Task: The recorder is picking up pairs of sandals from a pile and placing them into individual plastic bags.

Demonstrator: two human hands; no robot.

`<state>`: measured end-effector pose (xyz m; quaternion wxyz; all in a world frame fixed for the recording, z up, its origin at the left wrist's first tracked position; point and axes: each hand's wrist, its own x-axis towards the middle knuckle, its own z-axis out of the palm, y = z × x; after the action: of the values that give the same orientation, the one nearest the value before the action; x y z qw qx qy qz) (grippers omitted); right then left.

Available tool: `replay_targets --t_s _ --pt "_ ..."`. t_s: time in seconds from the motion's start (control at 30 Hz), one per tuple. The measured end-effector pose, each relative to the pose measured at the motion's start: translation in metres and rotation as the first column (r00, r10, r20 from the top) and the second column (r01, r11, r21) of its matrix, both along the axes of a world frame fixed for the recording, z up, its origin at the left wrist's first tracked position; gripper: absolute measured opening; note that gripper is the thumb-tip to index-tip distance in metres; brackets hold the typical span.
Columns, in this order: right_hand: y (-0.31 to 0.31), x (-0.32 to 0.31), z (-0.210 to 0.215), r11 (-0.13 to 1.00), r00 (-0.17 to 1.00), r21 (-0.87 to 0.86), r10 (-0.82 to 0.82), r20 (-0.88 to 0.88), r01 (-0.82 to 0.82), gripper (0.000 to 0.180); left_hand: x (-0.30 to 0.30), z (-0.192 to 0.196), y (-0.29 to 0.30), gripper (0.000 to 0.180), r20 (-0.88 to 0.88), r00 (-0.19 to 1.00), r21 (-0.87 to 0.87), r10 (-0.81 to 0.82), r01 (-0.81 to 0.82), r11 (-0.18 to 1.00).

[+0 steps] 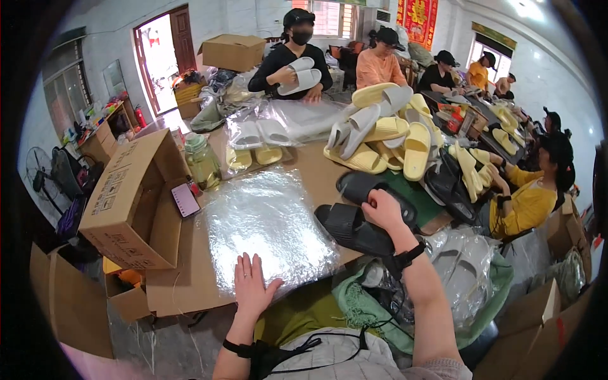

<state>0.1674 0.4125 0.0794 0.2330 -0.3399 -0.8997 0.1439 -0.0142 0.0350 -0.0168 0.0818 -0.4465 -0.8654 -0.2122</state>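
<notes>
My left hand (252, 282) lies flat, fingers spread, on the near edge of a stack of shiny transparent plastic bags (266, 215). To the right of the stack is a pair of black slippers: the nearer black slipper (348, 228) overlaps the bags' right side, and the farther black slipper (358, 185) is just behind it. Between them, my right hand (385, 210) has its fingers curled closed on the pair; the fingertips are partly hidden. Beyond the bags, a grey pair (275, 132) and a yellow pair of slippers (269, 154) lie in plastic film.
A heap of yellow and grey slippers (418, 149) rises at the back right. An open cardboard box (136, 209), a phone (185, 200) and a glass jar (202, 166) stand left. Bagged slippers fill a green sack (506, 278) near my right arm. Several co-workers sit around the tables.
</notes>
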Motion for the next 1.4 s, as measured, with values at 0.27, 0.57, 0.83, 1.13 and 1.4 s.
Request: replay_targets --t_s 0.27,0.57,0.83,1.13,1.4 --pt "0.046 0.018 -0.071 0.891 0.963 -0.366 0.253 -0.089 -0.268 0.056 0.003 0.007 0.004 0.092 0.0 1.0 -0.027 -0.014 0.014 1.0" --pt "0.016 0.011 -0.073 0.989 0.997 0.12 0.081 0.003 -0.081 0.027 -0.02 0.002 -0.012 0.096 0.18 0.97 -0.11 -0.165 0.186 0.976" --pt "0.002 0.066 -0.067 0.999 0.983 -0.024 -0.042 -0.179 0.038 0.024 -0.021 0.017 -0.01 0.091 0.137 0.982 -0.161 -0.129 0.15 0.975" --pt "-0.091 0.095 -0.039 0.981 0.918 0.01 0.186 -0.35 -0.195 0.029 -0.015 0.027 0.021 0.066 0.097 0.99 -0.085 -0.104 0.112 0.99" --pt "-0.133 0.11 -0.034 0.966 0.913 -0.08 0.201 -0.356 -0.244 0.028 -0.015 0.033 0.01 0.039 0.146 0.981 0.12 -0.126 0.109 0.987"
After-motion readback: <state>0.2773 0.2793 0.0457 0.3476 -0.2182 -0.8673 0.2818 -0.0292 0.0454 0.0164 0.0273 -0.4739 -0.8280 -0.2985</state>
